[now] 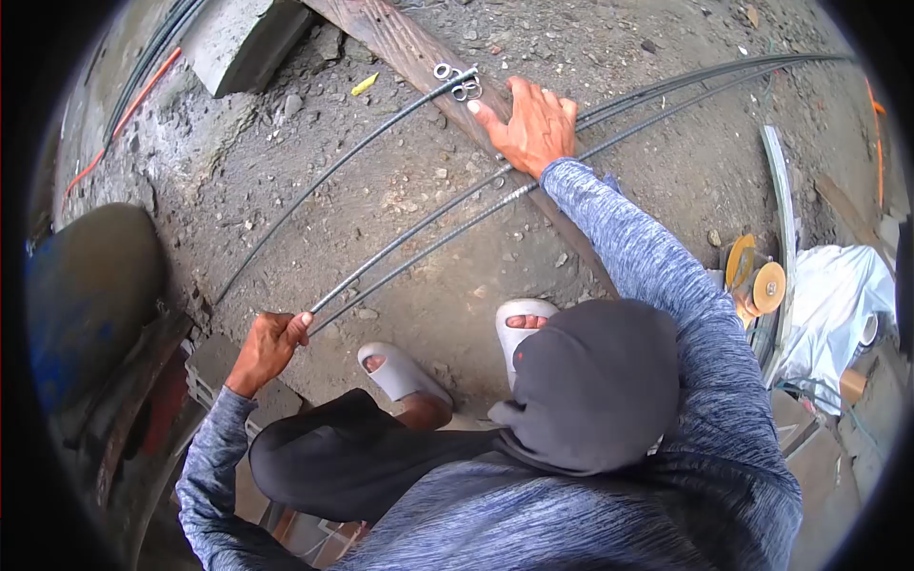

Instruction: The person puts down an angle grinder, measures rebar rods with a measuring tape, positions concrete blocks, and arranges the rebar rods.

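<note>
My left hand (269,350) is closed round the near ends of two long steel rods (400,240), low on the left. The rods run up to the right across a wooden plank (409,48). On the plank, my right hand (536,127) rests beside the rods with its fingers apart, thumb toward a few small metal rings (466,88). One shorter rod (352,157) lies to the left, its upper end among the rings. What lies under my right palm is hidden.
A concrete block (238,43) sits at the upper left, near an orange cable (129,112). A dark rounded object (105,285) stands at the left. Yellow discs (768,285), a metal bar (783,209) and white plastic sheeting (828,295) lie at the right. Two sandalled feet are below.
</note>
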Available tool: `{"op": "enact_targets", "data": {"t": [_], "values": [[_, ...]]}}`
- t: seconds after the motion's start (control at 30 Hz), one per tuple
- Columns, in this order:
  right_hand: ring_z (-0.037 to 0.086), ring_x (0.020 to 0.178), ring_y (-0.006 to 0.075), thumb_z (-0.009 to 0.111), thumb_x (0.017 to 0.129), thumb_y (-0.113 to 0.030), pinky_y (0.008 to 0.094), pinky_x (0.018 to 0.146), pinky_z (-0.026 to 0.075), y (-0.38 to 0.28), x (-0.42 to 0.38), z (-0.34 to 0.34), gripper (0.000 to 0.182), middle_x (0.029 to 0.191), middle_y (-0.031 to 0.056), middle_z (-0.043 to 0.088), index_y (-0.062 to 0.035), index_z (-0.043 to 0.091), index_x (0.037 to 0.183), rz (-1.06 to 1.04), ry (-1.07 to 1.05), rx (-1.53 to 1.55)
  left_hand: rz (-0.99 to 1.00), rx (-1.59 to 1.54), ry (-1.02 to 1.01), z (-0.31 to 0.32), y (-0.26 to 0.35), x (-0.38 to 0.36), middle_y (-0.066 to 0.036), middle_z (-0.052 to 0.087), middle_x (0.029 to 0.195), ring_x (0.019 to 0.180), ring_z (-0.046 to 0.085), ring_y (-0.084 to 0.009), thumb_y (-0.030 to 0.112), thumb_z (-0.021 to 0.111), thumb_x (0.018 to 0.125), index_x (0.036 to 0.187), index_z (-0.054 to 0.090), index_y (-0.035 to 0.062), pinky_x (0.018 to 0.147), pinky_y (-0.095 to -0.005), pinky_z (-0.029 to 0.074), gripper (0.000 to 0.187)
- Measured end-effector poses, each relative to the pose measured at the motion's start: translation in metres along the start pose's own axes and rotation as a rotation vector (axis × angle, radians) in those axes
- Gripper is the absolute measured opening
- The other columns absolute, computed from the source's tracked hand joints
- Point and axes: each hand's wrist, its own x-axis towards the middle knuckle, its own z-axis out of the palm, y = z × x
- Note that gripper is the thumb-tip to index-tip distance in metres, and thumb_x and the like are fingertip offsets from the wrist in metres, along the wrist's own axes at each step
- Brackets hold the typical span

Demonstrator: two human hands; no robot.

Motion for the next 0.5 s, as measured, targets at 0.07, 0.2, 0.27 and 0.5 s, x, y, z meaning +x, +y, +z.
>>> {"op": "enact_targets", "data": {"t": [0.07, 0.2, 0.27, 0.5], "values": [[0.064, 0.104, 0.0322, 0.055, 0.093, -0.073, 0.0466, 0.098, 0.037, 0.000, 0.004, 0.000, 0.078, 0.108, 0.0180, 0.072, -0.0020, 0.063, 0.123, -0.002, -0.021, -0.004, -0.046, 0.048, 0.022, -0.017, 0.028, -0.017, -0.017, 0.064, 0.060, 0.057, 0.062, -0.0216, 0.044, 0.060, 0.106, 0.075, 0.072, -0.0046, 0.061, -0.0411, 0.050, 0.059], [0.065, 0.102, 0.0345, 0.057, 0.092, -0.070, 0.0481, 0.098, 0.038, -0.006, 0.012, -0.003, 0.073, 0.107, 0.0196, 0.072, -0.0021, 0.064, 0.120, 0.015, -0.052, 0.011, -0.053, 0.144, 0.145, -0.051, 0.104, -0.051, -0.025, 0.064, 0.064, 0.059, 0.066, -0.0401, 0.036, 0.065, 0.103, 0.074, 0.069, -0.0067, 0.059, -0.0458, 0.050, 0.053], [0.065, 0.101, 0.0348, 0.059, 0.092, -0.067, 0.0486, 0.098, 0.038, -0.004, 0.010, 0.005, 0.069, 0.106, 0.0195, 0.072, -0.0024, 0.064, 0.117, 0.009, -0.019, 0.013, -0.041, 0.398, 0.228, -0.067, 0.158, -0.068, -0.026, 0.062, 0.064, 0.060, 0.064, -0.0437, 0.033, 0.068, 0.101, 0.070, 0.065, -0.0061, 0.057, -0.0480, 0.048, 0.050], [0.065, 0.098, 0.0354, 0.058, 0.095, -0.064, 0.0498, 0.096, 0.040, 0.001, 0.011, -0.003, 0.064, 0.101, 0.0192, 0.070, -0.0030, 0.063, 0.114, 0.017, -0.068, 0.098, 0.141, 0.919, 0.557, -0.102, 0.349, -0.071, -0.020, 0.060, 0.061, 0.063, 0.063, -0.0420, 0.035, 0.076, 0.092, 0.071, 0.062, 0.0031, 0.061, -0.0495, 0.048, 0.040]]}}
